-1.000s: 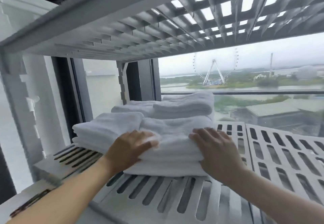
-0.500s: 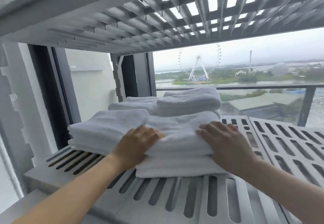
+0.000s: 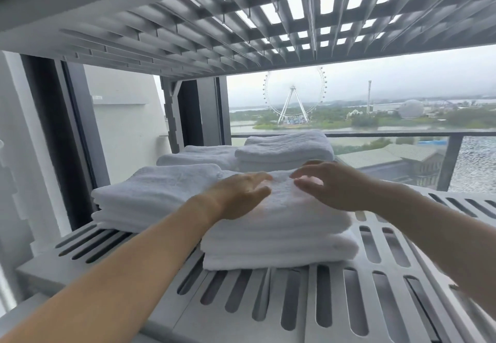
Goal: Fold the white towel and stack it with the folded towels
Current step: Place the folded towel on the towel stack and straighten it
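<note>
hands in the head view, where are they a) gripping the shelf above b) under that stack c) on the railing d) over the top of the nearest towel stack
D: the left hand and right hand are both over the top of the nearest towel stack.

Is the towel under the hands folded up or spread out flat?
Folded. The top towel is a neat thick block with layered edges, sitting on another folded towel on the slatted shelf.

Left hand (image 3: 239, 195) and right hand (image 3: 332, 187), fingers relaxed, fingertips near each other atop folded white towel (image 3: 284, 216), front stack on slatted grey shelf (image 3: 295, 302), more folded towels (image 3: 155, 195) beside and behind, upper shelf (image 3: 188, 29) overhead, Ferris wheel (image 3: 293, 88) beyond glass.
</note>
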A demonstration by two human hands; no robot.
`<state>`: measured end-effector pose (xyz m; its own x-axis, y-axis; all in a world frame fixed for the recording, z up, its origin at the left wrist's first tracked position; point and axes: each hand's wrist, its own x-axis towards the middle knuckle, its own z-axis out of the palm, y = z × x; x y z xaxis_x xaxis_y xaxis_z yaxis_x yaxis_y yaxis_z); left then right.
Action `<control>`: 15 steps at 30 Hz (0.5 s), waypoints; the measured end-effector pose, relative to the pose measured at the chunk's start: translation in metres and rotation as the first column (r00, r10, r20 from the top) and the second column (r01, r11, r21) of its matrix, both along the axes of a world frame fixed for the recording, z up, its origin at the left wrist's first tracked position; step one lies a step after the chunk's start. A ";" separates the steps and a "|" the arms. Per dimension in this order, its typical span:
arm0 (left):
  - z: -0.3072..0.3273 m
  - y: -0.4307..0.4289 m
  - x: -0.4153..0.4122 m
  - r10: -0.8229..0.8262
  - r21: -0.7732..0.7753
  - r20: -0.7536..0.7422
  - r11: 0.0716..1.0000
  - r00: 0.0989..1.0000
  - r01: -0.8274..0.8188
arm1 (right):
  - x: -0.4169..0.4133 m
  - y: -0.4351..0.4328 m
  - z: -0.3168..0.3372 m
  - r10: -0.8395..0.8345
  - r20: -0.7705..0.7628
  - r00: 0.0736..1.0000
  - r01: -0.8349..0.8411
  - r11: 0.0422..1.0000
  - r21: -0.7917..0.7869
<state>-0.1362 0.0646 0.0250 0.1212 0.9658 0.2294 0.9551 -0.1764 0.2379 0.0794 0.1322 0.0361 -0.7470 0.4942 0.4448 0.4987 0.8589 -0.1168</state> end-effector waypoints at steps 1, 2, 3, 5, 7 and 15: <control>0.002 0.008 0.006 -0.009 -0.016 0.027 1.000 1.000 0.009 | -0.006 0.008 0.003 -0.015 -0.006 1.000 0.015 1.000 0.006; 0.004 0.016 0.011 -0.013 -0.030 0.047 0.999 0.999 0.014 | -0.011 0.016 0.005 -0.044 -0.006 0.999 0.044 0.999 0.008; 0.004 0.024 0.014 -0.002 -0.043 0.060 0.999 0.998 0.005 | -0.017 0.023 0.007 -0.083 -0.007 0.997 0.083 0.997 0.000; 0.000 0.036 0.014 0.073 -0.072 0.034 0.995 0.997 -0.070 | -0.028 0.037 0.008 -0.162 -0.001 0.987 0.162 0.986 -0.047; -0.010 0.041 0.007 0.152 -0.094 -0.069 0.983 0.986 -0.158 | -0.036 0.048 0.004 -0.199 0.065 0.978 0.206 0.968 -0.139; -0.028 0.048 -0.010 0.090 -0.126 -0.055 0.987 0.994 -0.096 | -0.042 0.055 -0.021 -0.187 0.257 0.948 0.249 0.939 -0.235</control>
